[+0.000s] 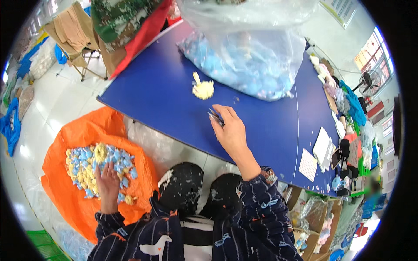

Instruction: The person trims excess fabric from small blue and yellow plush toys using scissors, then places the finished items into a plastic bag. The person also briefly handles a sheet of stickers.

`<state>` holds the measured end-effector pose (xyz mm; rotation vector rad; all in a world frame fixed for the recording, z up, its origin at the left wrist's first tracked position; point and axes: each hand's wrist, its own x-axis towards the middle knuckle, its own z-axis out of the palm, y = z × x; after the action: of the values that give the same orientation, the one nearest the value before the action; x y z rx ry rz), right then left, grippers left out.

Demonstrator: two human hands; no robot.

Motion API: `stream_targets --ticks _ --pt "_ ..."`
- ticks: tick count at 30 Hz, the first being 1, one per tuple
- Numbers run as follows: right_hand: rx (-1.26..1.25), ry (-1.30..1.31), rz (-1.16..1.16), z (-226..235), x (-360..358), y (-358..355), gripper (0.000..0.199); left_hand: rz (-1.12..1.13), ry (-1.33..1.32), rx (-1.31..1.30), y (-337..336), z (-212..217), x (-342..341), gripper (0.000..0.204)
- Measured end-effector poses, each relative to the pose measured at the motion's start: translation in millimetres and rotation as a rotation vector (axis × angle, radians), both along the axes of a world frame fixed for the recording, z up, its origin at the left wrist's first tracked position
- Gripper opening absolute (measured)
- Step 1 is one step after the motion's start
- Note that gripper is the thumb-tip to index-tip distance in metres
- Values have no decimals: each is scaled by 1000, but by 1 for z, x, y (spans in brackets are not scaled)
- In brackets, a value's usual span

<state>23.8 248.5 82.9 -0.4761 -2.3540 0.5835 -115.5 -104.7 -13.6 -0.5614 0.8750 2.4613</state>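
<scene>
My left hand [108, 182] is over the orange bag [65, 139], fingers stretched out and apart, holding nothing that I can see. Just beyond its fingertips is a yellow fluffy ring-shaped piece [100, 152]. Around and under it lies a heap of small yellow and blue plush pieces [80, 167]. Above the blue table [165, 74], my right hand [230, 128] is closed around small thread snips [216, 118], their two pointed metal tips showing past the fingers. Near those tips, a yellow plush piece [203, 89] with a short strip sticking up rests on the table.
A large clear bag of light-blue pieces [244, 65] takes up the table's far side. Papers [308, 165] and a phone [336, 158] lie at the right. Camouflage and red cloth [126, 30] covers the far left corner, beside a tan folding chair [72, 35]. Cardboard boxes [326, 217] stand lower right.
</scene>
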Motion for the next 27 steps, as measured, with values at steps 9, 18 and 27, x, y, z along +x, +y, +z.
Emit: stream_targets --ticks 9,18,27 --pt "184 -219 -146 -26 -82 48 47 -409 226 -71 58 7 20 26" --pt "-805 84 229 -16 10 -53 42 -675 472 238 177 65 69 41" --pt "-638 53 74 -18 82 -72 32 -755 825 40 179 47 91 39"
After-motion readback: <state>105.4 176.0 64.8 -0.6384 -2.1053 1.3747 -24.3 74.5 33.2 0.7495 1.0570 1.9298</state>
